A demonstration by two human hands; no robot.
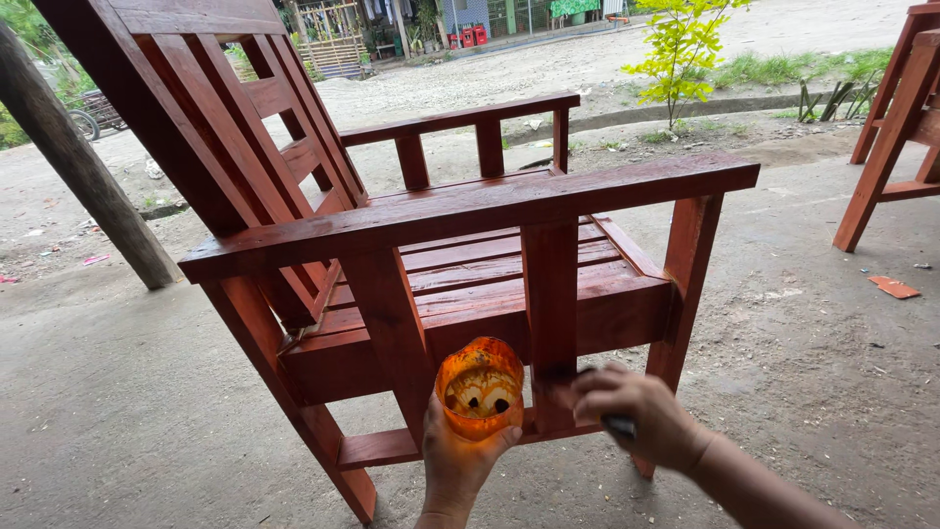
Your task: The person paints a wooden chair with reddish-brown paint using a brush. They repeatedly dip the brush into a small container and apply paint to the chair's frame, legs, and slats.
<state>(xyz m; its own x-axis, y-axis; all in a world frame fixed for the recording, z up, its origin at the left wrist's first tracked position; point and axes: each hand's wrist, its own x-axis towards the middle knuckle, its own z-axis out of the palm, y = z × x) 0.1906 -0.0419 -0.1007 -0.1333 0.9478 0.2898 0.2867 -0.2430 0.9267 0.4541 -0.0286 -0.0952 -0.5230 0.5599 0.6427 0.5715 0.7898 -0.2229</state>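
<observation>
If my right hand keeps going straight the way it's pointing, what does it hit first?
Most likely the lower side rail of the red-stained wooden chair. The right hand points left toward it, beside the upright slat, seemingly almost touching already. Depth is hard to judge.

The left hand (458,468) grips an orange-stained cup (479,386) from below, just left of the right hand (636,416). The right hand presses a dark applicator (617,425), mostly hidden in its fingers, against the red-brown wooden armchair's (460,255) lower side slat, above the concrete floor (127,411).
</observation>
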